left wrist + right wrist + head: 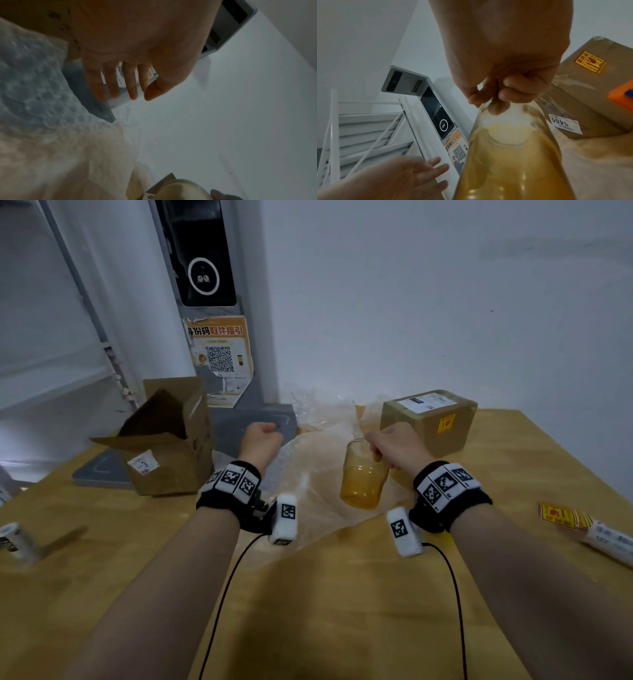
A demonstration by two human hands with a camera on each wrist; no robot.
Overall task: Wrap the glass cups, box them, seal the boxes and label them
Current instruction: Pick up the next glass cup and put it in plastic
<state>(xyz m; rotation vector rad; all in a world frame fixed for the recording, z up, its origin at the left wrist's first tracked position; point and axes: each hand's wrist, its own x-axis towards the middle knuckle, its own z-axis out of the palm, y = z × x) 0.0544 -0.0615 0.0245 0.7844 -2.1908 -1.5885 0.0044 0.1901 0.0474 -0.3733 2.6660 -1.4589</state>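
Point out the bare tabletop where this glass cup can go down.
Free: the wooden table near you, between the forearms, and right of the sealed box. Crowded: bubble wrap under the glass cup, open box left, sticker roll right.

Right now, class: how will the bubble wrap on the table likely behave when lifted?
The bubble wrap lies crumpled in folds, so probably floppy. Thin and see-through, likely very light. It may drag or snag against the sealed box.

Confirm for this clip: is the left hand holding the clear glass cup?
No: the right hand pinches the clear glass cup by its rim, while the left hand holds nothing.
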